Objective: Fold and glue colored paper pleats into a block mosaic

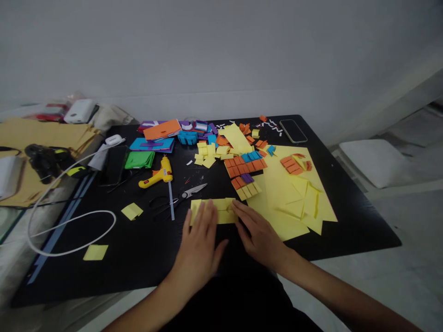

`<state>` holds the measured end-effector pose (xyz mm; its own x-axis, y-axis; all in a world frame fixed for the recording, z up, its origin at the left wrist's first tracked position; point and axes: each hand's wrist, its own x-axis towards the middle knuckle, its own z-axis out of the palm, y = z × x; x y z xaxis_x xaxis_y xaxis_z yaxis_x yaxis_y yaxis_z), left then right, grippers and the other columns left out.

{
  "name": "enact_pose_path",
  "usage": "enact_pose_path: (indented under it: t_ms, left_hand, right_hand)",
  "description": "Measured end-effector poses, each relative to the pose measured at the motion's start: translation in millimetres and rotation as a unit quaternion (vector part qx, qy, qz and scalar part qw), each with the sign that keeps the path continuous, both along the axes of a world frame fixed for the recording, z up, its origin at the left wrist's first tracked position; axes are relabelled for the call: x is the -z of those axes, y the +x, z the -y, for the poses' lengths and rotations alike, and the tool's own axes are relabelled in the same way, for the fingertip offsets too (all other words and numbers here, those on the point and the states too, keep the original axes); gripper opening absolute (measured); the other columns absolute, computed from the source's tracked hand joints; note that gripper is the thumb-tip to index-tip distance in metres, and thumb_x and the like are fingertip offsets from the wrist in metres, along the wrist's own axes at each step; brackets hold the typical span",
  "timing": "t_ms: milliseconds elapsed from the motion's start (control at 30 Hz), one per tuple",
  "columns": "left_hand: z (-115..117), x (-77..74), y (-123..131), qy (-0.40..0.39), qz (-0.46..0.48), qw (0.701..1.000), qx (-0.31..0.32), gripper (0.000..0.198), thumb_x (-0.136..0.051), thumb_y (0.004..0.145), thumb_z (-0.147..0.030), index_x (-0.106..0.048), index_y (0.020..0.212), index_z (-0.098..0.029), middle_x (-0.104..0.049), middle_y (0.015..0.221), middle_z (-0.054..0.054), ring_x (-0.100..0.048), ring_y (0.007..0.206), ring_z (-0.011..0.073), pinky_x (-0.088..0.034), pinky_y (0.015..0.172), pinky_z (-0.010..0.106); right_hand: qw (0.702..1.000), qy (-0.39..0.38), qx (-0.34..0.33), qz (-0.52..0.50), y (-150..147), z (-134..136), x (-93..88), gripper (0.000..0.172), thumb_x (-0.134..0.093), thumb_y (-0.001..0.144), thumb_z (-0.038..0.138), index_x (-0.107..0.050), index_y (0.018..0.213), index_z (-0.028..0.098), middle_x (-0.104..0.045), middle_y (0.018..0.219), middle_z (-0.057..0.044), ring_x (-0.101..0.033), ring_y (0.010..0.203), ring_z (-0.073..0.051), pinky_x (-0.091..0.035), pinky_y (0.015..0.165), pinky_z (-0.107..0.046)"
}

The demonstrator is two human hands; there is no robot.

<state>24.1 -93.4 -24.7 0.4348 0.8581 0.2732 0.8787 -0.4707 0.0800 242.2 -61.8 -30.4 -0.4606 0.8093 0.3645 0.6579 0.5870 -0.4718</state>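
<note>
A strip of yellow paper (223, 216) lies flat on the black table, close to my body. My left hand (201, 242) rests on its left part with the fingers stretched out. My right hand (259, 233) touches the right end, where a small folded yellow piece (229, 203) sits on the strip; its fingertips press there, and whether they pinch it I cannot tell. Just beyond my left hand are black-handled scissors (185, 194), blades apart, with a glue stick (171, 200) running across them from a yellow glue gun (161, 174).
Yellow sheets (290, 193) spread to the right, beside orange folded pieces (242, 166). Coloured paper stacks (152, 143) stand at the back, a phone (293, 131) at the far right. A white cable (86, 214) loops on the left near loose yellow squares (96, 252).
</note>
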Motion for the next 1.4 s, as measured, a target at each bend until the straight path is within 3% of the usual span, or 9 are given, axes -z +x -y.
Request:
enact_pose_path:
  t_ms: [133,333,533,633,833,933,1167,1400]
  left_hand:
    - [10.8,1.2,17.7,-0.016,-0.027,0.995,0.099,0.053,-0.041,0.110,-0.031,-0.048,0.157,-0.010,-0.048,0.167,0.011,-0.040,0.158,0.0273,-0.027,0.132,0.051]
    - [8.0,10.0,20.7,-0.032,-0.022,0.994,0.100,0.059,-0.041,0.111,-0.044,-0.052,0.154,-0.005,-0.052,0.163,0.014,-0.046,0.154,0.0271,-0.036,0.127,0.048]
    - [8.0,8.7,22.4,-0.042,-0.021,0.994,0.096,0.062,-0.042,0.111,-0.048,-0.053,0.153,-0.005,-0.054,0.162,0.016,-0.049,0.152,0.0287,-0.038,0.126,0.048]
    - [7.7,6.6,23.9,-0.049,-0.015,0.994,0.099,0.063,-0.043,0.110,-0.050,-0.054,0.151,-0.004,-0.056,0.160,0.017,-0.049,0.152,0.0293,-0.036,0.127,0.048]
    - [7.5,3.3,23.2,-0.072,0.009,0.993,0.092,0.076,-0.042,0.107,-0.062,-0.047,0.157,-0.004,-0.052,0.163,0.019,-0.049,0.152,0.0315,-0.038,0.126,0.048]
    - [8.3,5.0,24.5,-0.067,0.007,0.994,0.087,0.077,-0.041,0.107,-0.063,-0.047,0.156,-0.005,-0.052,0.163,0.018,-0.049,0.152,0.0332,-0.038,0.125,0.048]
    - [9.0,9.6,27.8,-0.087,0.013,0.991,0.096,0.075,-0.040,0.108,-0.061,-0.049,0.154,-0.002,-0.052,0.162,0.021,-0.047,0.154,0.0314,-0.038,0.126,0.045]
    - [7.6,4.7,20.5,-0.120,0.021,0.985,0.121,0.074,-0.041,0.108,-0.059,-0.040,0.161,-0.007,-0.046,0.167,0.016,-0.041,0.158,0.0297,-0.034,0.129,0.048]
  right_hand:
    - [0.998,0.051,-0.033,0.023,9.4,-2.4,0.4,0.039,-0.049,0.096,0.002,-0.072,0.126,0.013,-0.077,0.127,-0.015,-0.072,0.124,-0.028,-0.064,0.106,-0.047]
    - [0.991,0.061,-0.055,0.101,14.4,-1.0,-5.7,0.044,-0.050,0.091,-0.001,-0.073,0.127,0.010,-0.074,0.129,-0.020,-0.069,0.128,-0.032,-0.065,0.103,-0.050]
    - [0.993,0.088,-0.072,0.033,9.4,-16.8,-12.7,0.035,-0.047,0.096,0.000,-0.075,0.115,0.010,-0.079,0.119,-0.016,-0.073,0.119,-0.027,-0.065,0.105,-0.045]
    - [0.992,0.110,-0.060,0.020,5.8,-25.9,-12.6,0.036,-0.047,0.098,0.002,-0.072,0.123,0.009,-0.079,0.122,-0.017,-0.073,0.121,-0.027,-0.064,0.106,-0.046]
    - [0.984,0.068,-0.099,0.131,4.4,-34.8,-5.5,0.051,-0.043,0.093,-0.002,-0.066,0.138,0.000,-0.070,0.142,-0.023,-0.060,0.142,-0.032,-0.057,0.116,-0.050]
    - [0.982,0.053,-0.106,0.144,4.8,-35.2,-0.4,0.057,-0.043,0.091,-0.003,-0.063,0.144,0.002,-0.066,0.148,-0.022,-0.054,0.148,-0.031,-0.053,0.119,-0.052]
    - [0.981,0.048,-0.121,0.146,6.1,-36.4,1.6,0.057,-0.043,0.092,-0.004,-0.062,0.145,0.003,-0.066,0.147,-0.022,-0.056,0.146,-0.031,-0.052,0.120,-0.052]
    - [0.978,0.042,-0.132,0.153,7.8,-36.1,2.9,0.061,-0.041,0.089,-0.006,-0.059,0.147,0.001,-0.063,0.150,-0.022,-0.052,0.149,-0.031,-0.052,0.120,-0.052]
